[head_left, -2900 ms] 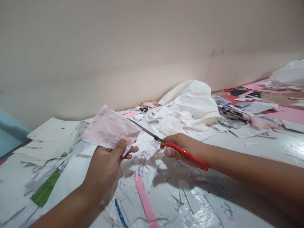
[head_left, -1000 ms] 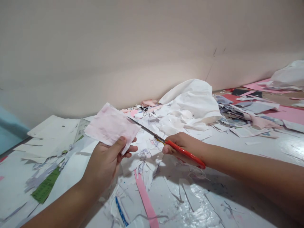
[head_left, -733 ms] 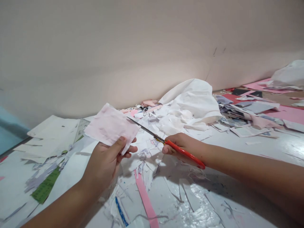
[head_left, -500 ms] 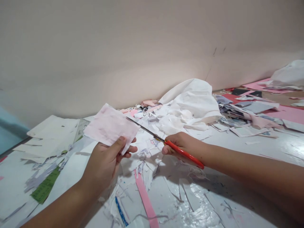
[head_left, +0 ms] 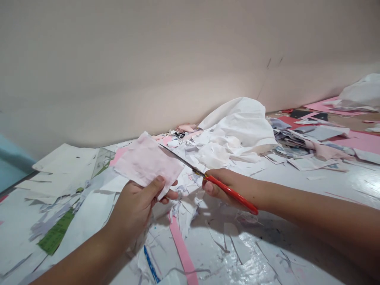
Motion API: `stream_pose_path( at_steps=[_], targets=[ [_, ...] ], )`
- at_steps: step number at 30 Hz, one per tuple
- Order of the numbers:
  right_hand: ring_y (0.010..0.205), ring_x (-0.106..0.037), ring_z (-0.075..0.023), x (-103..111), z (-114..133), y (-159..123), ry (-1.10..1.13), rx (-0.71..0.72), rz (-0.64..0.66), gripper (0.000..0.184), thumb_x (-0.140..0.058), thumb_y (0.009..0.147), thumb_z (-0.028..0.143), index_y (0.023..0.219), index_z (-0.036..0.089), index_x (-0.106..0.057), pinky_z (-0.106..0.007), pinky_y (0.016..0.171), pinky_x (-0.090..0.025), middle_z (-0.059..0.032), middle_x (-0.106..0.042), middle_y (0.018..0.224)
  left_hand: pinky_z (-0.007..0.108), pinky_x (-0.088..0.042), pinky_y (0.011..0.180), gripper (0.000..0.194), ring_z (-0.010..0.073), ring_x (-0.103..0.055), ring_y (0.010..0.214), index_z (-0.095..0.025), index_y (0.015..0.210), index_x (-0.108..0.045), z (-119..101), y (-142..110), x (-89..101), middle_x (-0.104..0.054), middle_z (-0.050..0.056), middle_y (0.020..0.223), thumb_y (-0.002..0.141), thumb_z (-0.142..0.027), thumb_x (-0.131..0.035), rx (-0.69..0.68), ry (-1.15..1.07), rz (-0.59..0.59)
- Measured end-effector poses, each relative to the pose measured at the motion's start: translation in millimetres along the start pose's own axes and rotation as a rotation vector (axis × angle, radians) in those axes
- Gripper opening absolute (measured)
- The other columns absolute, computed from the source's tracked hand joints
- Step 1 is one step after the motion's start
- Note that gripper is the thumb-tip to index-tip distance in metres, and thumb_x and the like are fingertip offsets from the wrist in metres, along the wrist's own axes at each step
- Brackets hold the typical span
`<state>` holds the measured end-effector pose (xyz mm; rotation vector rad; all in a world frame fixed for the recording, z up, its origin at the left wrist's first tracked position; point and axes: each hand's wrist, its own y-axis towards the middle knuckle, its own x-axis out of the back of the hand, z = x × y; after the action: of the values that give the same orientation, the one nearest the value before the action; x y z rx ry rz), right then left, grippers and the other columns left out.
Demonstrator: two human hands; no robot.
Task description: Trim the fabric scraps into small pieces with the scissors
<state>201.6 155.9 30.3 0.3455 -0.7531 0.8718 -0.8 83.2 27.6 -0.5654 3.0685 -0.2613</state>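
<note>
Pinched between thumb and fingers, a pale pink piece of paper (head_left: 147,158) is in my left hand (head_left: 144,200), raised above the littered surface. My right hand (head_left: 224,184) is closed around the red handles of a pair of scissors (head_left: 233,192). The metal blades point up and left, and they overlap the paper's upper right edge. Whether the paper lies between the blades I cannot tell. Loose white paper scraps (head_left: 190,206) lie below and behind both hands.
A large crumpled white sheet (head_left: 240,122) rests against the wall. Stacked paper pieces (head_left: 305,142) lie at right. Cream sheets (head_left: 65,166), a green strip (head_left: 57,231) and a clear ruler (head_left: 102,158) are at left. In front lie a pink strip (head_left: 182,249) and a blue piece (head_left: 151,263).
My left hand has moved slightly right and down with the paper, bringing it further under the blades. Pink paper now shows behind its left edge. The scissors have barely moved.
</note>
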Motion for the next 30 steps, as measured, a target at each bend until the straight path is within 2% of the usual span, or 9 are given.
stream_pose_path(
  at_steps=[6, 10, 18, 20, 23, 27, 30],
  targets=[
    [0.054, -0.033, -0.0108, -2.4, -3.9, 1.3, -0.028, -0.004, -0.028, 0.045, -0.033, 0.082, 0.060, 0.066, 0.019, -0.038, -0.024, 0.049, -0.029, 0.0026, -0.036, 0.061, 0.024, -0.047, 0.048, 0.025, 0.0169, -0.059, 0.049, -0.015, 0.061, -0.067, -1.9, -2.4, -4.5, -0.041, -0.004, 0.030, 0.066, -0.039, -0.067, -0.011, 0.013, 0.009],
    [0.054, -0.034, -0.0110, -3.0, -4.7, 1.8, -0.047, -0.020, -0.033, 0.045, -0.032, 0.082, 0.060, 0.066, 0.018, -0.038, -0.024, 0.048, -0.028, 0.0019, -0.038, 0.061, 0.022, -0.045, 0.043, 0.025, 0.0177, -0.058, 0.047, -0.015, 0.064, -0.068, -2.1, -3.5, -4.9, -0.026, -0.007, 0.022, 0.067, -0.040, -0.066, 0.017, 0.006, 0.051],
    [0.052, -0.034, -0.0108, -4.5, -0.5, 3.1, -0.058, -0.119, -0.066, 0.046, -0.036, 0.079, 0.061, 0.060, 0.018, -0.036, -0.024, 0.047, -0.026, 0.0023, -0.038, 0.058, 0.021, -0.041, 0.033, 0.022, 0.0190, -0.057, 0.045, -0.017, 0.057, -0.066, -5.0, -7.1, -7.8, -0.024, -0.008, 0.021, 0.065, -0.038, -0.068, 0.076, -0.040, 0.046],
    [0.051, -0.034, -0.0107, -4.5, 0.1, 3.7, -0.037, -0.129, -0.072, 0.045, -0.038, 0.079, 0.060, 0.060, 0.019, -0.037, -0.024, 0.047, -0.026, 0.0021, -0.039, 0.057, 0.020, -0.040, 0.032, 0.027, 0.0172, -0.055, 0.043, -0.018, 0.048, -0.060, -5.9, -6.9, -8.1, -0.028, -0.006, 0.022, 0.064, -0.038, -0.069, 0.079, -0.054, 0.033],
    [0.050, -0.035, -0.0109, -4.1, 1.6, 4.5, -0.022, -0.175, -0.071, 0.043, -0.044, 0.077, 0.057, 0.059, 0.019, -0.040, -0.024, 0.046, -0.025, 0.0018, -0.040, 0.056, 0.021, -0.040, 0.033, 0.035, 0.0139, -0.052, 0.040, -0.017, 0.042, -0.054, -6.7, -6.2, -7.4, -0.046, -0.001, 0.030, 0.064, -0.040, -0.067, 0.088, -0.043, 0.040],
    [0.049, -0.036, -0.0110, -4.9, 3.2, 5.5, -0.015, -0.199, -0.118, 0.040, -0.048, 0.076, 0.052, 0.056, 0.019, -0.042, -0.024, 0.046, -0.027, 0.0019, -0.039, 0.053, 0.023, -0.043, 0.037, 0.025, 0.0146, -0.055, 0.043, -0.014, 0.056, -0.063, -5.1, -4.5, -4.7, -0.059, 0.004, 0.043, 0.063, -0.037, -0.068, 0.080, -0.034, 0.042],
    [0.049, -0.036, -0.0108, -5.6, 1.9, 5.7, -0.009, -0.196, -0.120, 0.041, -0.048, 0.075, 0.054, 0.056, 0.018, -0.041, -0.024, 0.046, -0.027, 0.0019, -0.040, 0.053, 0.026, -0.048, 0.045, 0.020, 0.0154, -0.059, 0.047, -0.014, 0.065, -0.066, -2.0, -2.6, -2.4, -0.063, 0.003, 0.051, 0.065, -0.034, -0.067, -0.002, -0.118, 0.060]
  ],
)
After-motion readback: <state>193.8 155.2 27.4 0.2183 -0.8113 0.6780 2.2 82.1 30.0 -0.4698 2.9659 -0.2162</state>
